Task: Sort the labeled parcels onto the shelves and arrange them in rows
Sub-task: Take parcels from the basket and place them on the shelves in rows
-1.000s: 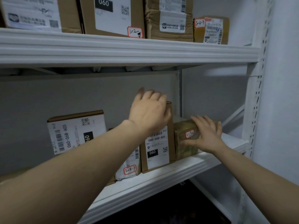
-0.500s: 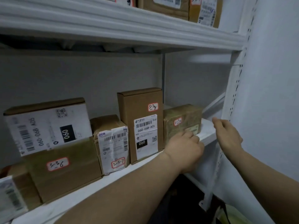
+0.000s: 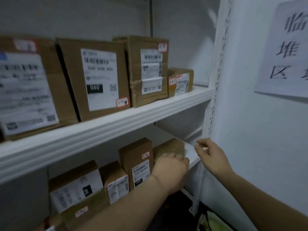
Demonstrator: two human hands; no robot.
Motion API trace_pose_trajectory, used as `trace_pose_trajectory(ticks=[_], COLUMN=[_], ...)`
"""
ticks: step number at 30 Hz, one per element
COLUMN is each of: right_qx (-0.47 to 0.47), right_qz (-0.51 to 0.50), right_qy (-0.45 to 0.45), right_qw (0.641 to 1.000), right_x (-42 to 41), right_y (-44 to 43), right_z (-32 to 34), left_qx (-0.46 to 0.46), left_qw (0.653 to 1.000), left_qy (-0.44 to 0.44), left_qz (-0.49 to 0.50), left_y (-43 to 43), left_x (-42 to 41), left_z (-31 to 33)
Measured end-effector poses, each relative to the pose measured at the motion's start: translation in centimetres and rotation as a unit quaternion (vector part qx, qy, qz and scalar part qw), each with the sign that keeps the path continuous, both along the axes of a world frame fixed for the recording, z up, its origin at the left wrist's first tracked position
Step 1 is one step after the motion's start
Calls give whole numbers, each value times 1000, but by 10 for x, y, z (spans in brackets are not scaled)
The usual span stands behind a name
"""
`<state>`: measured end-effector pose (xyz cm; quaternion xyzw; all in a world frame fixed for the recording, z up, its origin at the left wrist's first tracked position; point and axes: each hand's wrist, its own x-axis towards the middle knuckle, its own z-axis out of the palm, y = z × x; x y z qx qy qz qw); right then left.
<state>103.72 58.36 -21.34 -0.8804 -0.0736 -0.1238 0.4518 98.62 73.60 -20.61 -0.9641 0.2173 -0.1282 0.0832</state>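
On the lower shelf (image 3: 192,151) stands a row of brown labeled parcels: a wide box (image 3: 75,185) on a flat one (image 3: 83,208), a small parcel (image 3: 116,182), a tall box (image 3: 136,164) marked 060, and a small taped parcel (image 3: 168,147) at the right end. My left hand (image 3: 170,172) is curled into a fist right in front of the taped parcel and hides its front face; no grasp shows. Over the bare right end of that shelf, my right hand (image 3: 210,155) hovers with loosely curled fingers, holding nothing.
The upper shelf (image 3: 116,124) carries a row of bigger labeled boxes (image 3: 96,77), ending in a small one (image 3: 180,81). A white perforated upright (image 3: 215,97) closes the rack on the right. A paper sign (image 3: 286,47) hangs on the wall. Something green (image 3: 215,222) lies on the floor.
Both hands came off the tall box and the taped parcel. My left hand dropped and curled up in front of the taped parcel; my right hand drew back to the right. The view tilted upward.
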Motion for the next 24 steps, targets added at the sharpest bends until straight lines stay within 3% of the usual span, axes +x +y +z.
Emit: trace_pose_trajectory(ticks=[7,13,17,24], right_qx=[14,3,-12,11], right_qz=[54,141,185,200], right_qy=[39,45,45,71], right_qw=[998,989,982,977], right_x=[-82,-109,-113,-74], right_y=[-17,-33,-53,-71], right_z=[127,202,225,239], left_qx=[-23,-34,-107,-148], left_qw=[999,995,978,959], left_qy=[10,24,47,-31], left_qz=[27,96,175,239], left_y=[-19,-33,-39,-26], left_x=[-63,-104,-115,-108], left_z=[143,214,237,273])
